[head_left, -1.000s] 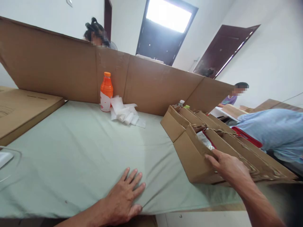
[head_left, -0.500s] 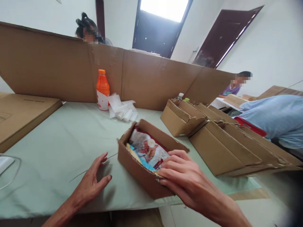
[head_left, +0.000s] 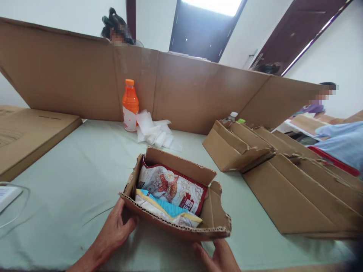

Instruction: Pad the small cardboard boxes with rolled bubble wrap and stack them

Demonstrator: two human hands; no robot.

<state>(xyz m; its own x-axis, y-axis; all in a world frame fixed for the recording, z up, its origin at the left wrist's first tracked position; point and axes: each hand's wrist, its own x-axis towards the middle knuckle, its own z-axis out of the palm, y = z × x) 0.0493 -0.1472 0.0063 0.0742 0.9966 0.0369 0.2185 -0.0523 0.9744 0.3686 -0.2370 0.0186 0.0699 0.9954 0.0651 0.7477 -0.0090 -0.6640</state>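
An open-topped cardboard box point(head_left: 170, 223) is in front of me, low in the view. Inside lie a red and white printed pouch point(head_left: 170, 185) and, nearer me, a blue, yellow and white packet point(head_left: 170, 207). At the box's left front corner is my left hand point(head_left: 115, 228), its fingertips partly hidden by the box and its thumb in front. My right hand point(head_left: 217, 257) holds the box from below at the right front corner, where the cardboard covers its fingertips.
Behind the box stand an orange bottle point(head_left: 130, 102) and crumpled white plastic wrap point(head_left: 155, 132). More cardboard boxes point(head_left: 286, 196) are on the right. A flat carton point(head_left: 39, 132) lies at left, below a tall cardboard screen point(head_left: 187, 90). Other people are beyond it.
The box has turned and moved slightly left, its contents now facing me more. My right hand has shifted from its near rim to beneath its right corner; my left hand has come to its left corner.
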